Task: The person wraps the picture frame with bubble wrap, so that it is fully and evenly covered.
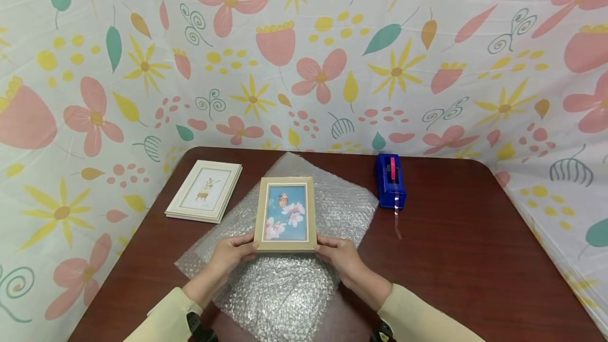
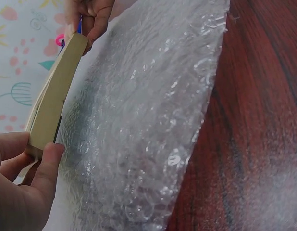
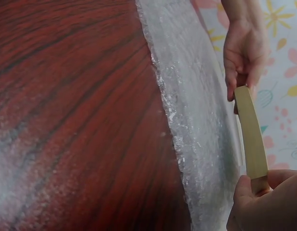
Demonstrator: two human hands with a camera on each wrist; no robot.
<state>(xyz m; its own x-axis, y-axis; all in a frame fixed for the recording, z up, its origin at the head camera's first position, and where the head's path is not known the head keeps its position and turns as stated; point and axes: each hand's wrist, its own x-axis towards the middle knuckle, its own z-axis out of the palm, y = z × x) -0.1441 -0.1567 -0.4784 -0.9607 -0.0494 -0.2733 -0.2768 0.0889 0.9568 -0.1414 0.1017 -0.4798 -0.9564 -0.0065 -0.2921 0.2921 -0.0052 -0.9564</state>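
the left grip (image 1: 231, 253) and right grip (image 1: 341, 258) each pinch a near corner of the picture frame (image 1: 286, 215), which sits between them, over the bubble wrap (image 1: 290, 294). held only there, it could tip and drop if either grip slips. the tape tail (image 1: 397, 224), beyond the right grip and to its right, could stick to the bench (image 1: 456, 257) if brushed.

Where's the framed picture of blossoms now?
In the head view, the framed picture is held between the left hand and right hand, over the bubble wrap, left of the tape dispenser.
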